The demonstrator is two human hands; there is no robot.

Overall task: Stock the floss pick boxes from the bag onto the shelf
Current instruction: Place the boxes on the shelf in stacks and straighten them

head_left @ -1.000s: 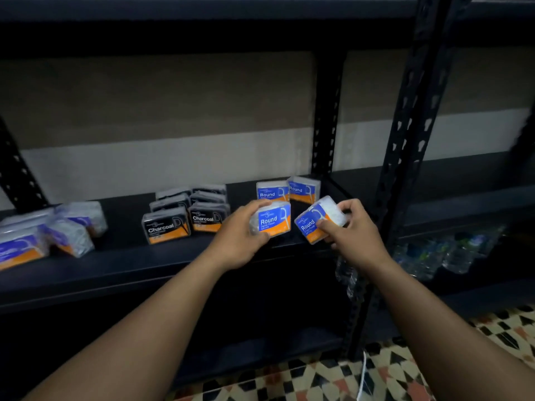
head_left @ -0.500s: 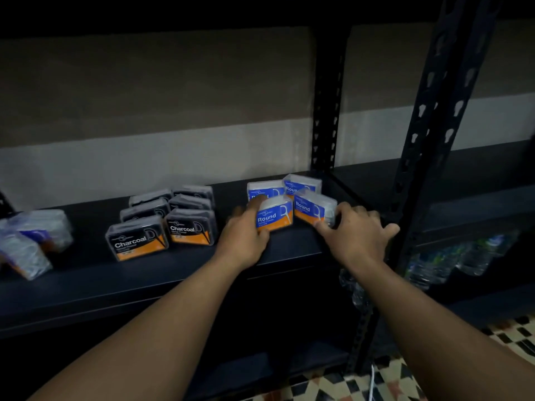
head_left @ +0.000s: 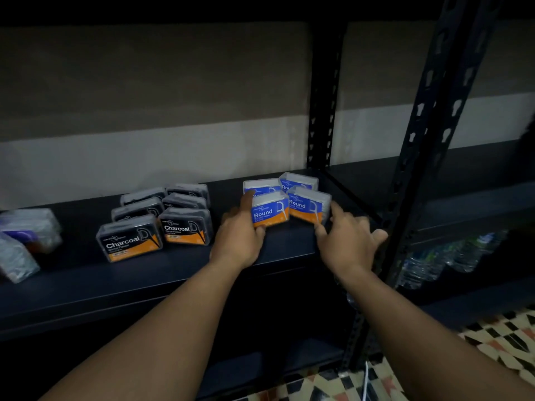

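Several blue "Round" floss pick boxes stand in two rows at the right end of the dark shelf (head_left: 173,273). My left hand (head_left: 238,241) grips the front left Round box (head_left: 270,211), thumb under its lower edge and a finger up along its left side. The front right Round box (head_left: 311,205) stands on the shelf, and my right hand (head_left: 344,241) touches its right lower corner with spread fingers, not holding it. Two more Round boxes (head_left: 298,182) stand behind. The bag is not in view.
Several black "Charcoal" boxes (head_left: 130,238) stand in rows left of the Round ones. Clear-wrapped packs (head_left: 26,235) lie at the far left. A black perforated upright (head_left: 428,134) rises right of my right hand. Water bottles (head_left: 440,256) lie on a lower shelf beyond it.
Both hands carried a Round box each down onto the shelf in front of the back row. My right hand let go of its box and opened; my left still grips its box.
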